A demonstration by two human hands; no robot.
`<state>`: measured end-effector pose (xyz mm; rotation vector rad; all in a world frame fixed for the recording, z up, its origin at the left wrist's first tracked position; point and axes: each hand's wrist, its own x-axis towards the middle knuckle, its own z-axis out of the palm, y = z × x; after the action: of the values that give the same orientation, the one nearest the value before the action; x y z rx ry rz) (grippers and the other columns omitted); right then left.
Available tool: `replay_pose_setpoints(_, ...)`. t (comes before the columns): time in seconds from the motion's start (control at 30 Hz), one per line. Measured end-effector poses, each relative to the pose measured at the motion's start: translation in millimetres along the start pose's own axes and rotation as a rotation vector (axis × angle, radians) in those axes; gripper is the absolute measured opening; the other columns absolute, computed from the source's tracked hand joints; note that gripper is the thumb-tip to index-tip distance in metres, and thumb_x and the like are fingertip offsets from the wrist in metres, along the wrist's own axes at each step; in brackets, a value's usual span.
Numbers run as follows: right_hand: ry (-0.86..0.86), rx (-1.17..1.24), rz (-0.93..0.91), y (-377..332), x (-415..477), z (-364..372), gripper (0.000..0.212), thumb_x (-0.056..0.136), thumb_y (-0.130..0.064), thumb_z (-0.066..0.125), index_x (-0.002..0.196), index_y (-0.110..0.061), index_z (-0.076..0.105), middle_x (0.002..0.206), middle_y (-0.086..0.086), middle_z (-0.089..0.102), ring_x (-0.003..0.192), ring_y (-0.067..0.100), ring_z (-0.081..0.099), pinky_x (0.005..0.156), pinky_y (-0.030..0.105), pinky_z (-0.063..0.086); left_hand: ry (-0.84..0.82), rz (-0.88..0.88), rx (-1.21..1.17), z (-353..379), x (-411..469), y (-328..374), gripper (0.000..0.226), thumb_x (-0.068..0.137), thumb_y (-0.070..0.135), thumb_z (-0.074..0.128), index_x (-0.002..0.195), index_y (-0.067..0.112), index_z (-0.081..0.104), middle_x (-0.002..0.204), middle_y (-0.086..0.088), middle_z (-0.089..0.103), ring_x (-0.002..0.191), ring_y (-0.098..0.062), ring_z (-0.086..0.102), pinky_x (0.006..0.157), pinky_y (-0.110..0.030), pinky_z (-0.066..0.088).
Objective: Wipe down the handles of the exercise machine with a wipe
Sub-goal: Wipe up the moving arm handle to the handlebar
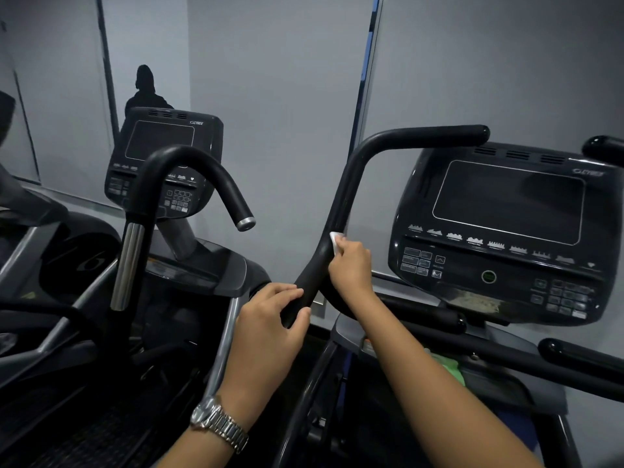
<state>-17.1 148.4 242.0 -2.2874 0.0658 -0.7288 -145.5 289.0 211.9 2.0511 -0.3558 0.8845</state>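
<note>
Beside the Cybex console, right hand pinches wipe on handle, left hand grips it.

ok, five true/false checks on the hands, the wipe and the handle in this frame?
The right hand holds a white wipe against the black handle. True.
The left hand hangs free of the handle. False: it grips the handle below the wipe.
A watch sits on the left wrist. True.
The console screen right of the handle is lit. False: it is dark.
The wipe is at the handle's top end. False: it is on the shaft, below the bend.
</note>
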Motion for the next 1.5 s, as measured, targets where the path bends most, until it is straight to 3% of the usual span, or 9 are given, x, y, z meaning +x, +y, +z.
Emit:
replay_pose_setpoints(0.1, 0.002, -0.010, -0.001, -2.0, -12.3, 4.8, 0.048, 0.089, 0.006, 0.038, 0.133, -0.006, 0.052, 0.107, 0.022, 0.064, 0.097, 0.034, 0.061, 0.083, 0.037, 0.055, 0.001, 0.000, -0.001, -0.3, -1.2, 1.0, 0.027, 0.078, 0.018, 0.074, 0.105, 0.015, 0.072, 0.101, 0.013, 0.065, 0.094, 0.001, 0.060, 0.085, -0.001, 0.039)
replay_pose_setpoints(0.27, -0.050, -0.052, -0.079, 2.1, -18.7, -3.0, 0.033, 0.082, 0.008, 0.039, 0.098, 0.000, 0.067, 0.082, 0.022, 0.066, 0.081, 0.038, 0.062, 0.070, 0.043, 0.054, 0.001, 0.004, 0.006, -0.9, -0.6, 1.5, 0.026, 0.079, 0.018, 0.073, 0.105, 0.015, 0.072, 0.101, 0.013, 0.064, 0.093, 0.001, 0.060, 0.082, -0.001, 0.040)
replay_pose_setpoints(0.43, -0.036, 0.033, -0.067, 7.8, -10.2, -2.5, 0.040, 0.093, 0.001, 0.042, 0.128, -0.008, 0.058, 0.094, 0.021, 0.068, 0.088, 0.033, 0.063, 0.071, 0.033, 0.051, -0.005, 0.009, 0.001, -2.1, -1.0, 3.3, 0.026, 0.078, 0.014, 0.074, 0.104, 0.012, 0.072, 0.098, 0.010, 0.066, 0.090, -0.001, 0.061, 0.081, 0.003, 0.036)
replay_pose_setpoints(0.6, -0.089, -0.064, -0.222, 26.9, -37.1, -2.3, 0.040, 0.091, 0.002, 0.042, 0.126, -0.008, 0.059, 0.077, 0.021, 0.066, 0.075, 0.033, 0.061, 0.069, 0.043, 0.050, 0.000, 0.016, 0.011, -1.2, -0.2, 2.5, 0.026, 0.077, 0.013, 0.075, 0.103, 0.011, 0.073, 0.098, 0.009, 0.066, 0.089, 0.000, 0.060, 0.081, 0.004, 0.036)
replay_pose_setpoints(0.9, -0.430, -0.416, -0.375, 56.6, -58.4, -41.6, 0.055, 0.082, 0.004, 0.043, 0.126, -0.026, 0.057, 0.094, 0.013, 0.064, 0.087, 0.029, 0.059, 0.070, 0.027, 0.041, 0.005, 0.014, -0.009, -0.9, -1.6, 2.0, 0.026, 0.077, 0.014, 0.074, 0.103, 0.011, 0.072, 0.101, 0.006, 0.068, 0.091, -0.003, 0.062, 0.084, 0.003, 0.036)
replay_pose_setpoints(1.03, -0.161, -0.347, -0.348, 59.0, -46.0, -72.6, 0.053, 0.082, 0.009, 0.045, 0.124, -0.020, 0.062, 0.073, 0.010, 0.062, 0.064, 0.023, 0.055, 0.062, 0.028, 0.042, 0.013, 0.013, -0.007, -1.2, -2.0, 0.8, 0.026, 0.078, 0.015, 0.074, 0.104, 0.011, 0.072, 0.101, 0.007, 0.068, 0.091, -0.002, 0.061, 0.083, 0.004, 0.035)
replay_pose_setpoints(1.1, -0.092, -0.390, -0.384, 57.3, -37.4, -70.4, 0.058, 0.078, 0.012, 0.046, 0.123, -0.022, 0.059, 0.079, 0.010, 0.067, 0.069, 0.028, 0.061, 0.064, 0.027, 0.042, 0.015, 0.009, -0.008, -1.3, -2.0, 0.9, 0.026, 0.078, 0.016, 0.073, 0.104, 0.011, 0.072, 0.102, 0.006, 0.068, 0.092, -0.003, 0.062, 0.083, 0.004, 0.035)
replay_pose_setpoints(1.23, -0.309, -0.718, -0.456, 47.2, -46.3, -37.0, 0.037, 0.081, 0.010, 0.050, 0.113, -0.007, 0.055, 0.111, 0.011, 0.057, 0.097, 0.033, 0.060, 0.068, 0.034, 0.037, 0.013, 0.012, -0.008, -1.2, -3.0, 1.8, 0.027, 0.079, 0.015, 0.073, 0.105, 0.010, 0.072, 0.103, 0.005, 0.068, 0.092, -0.004, 0.062, 0.082, 0.004, 0.036)
replay_pose_setpoints(1.5, -0.267, -0.697, -0.451, 57.4, -43.3, -17.0, 0.038, 0.082, 0.011, 0.052, 0.115, -0.008, 0.052, 0.113, 0.009, 0.050, 0.099, 0.030, 0.056, 0.070, 0.032, 0.034, 0.033, 0.027, -0.009, -0.4, -2.9, 0.0, 0.026, 0.079, 0.016, 0.073, 0.104, 0.010, 0.072, 0.103, 0.003, 0.068, 0.093, -0.007, 0.063, 0.087, -0.015, 0.046)
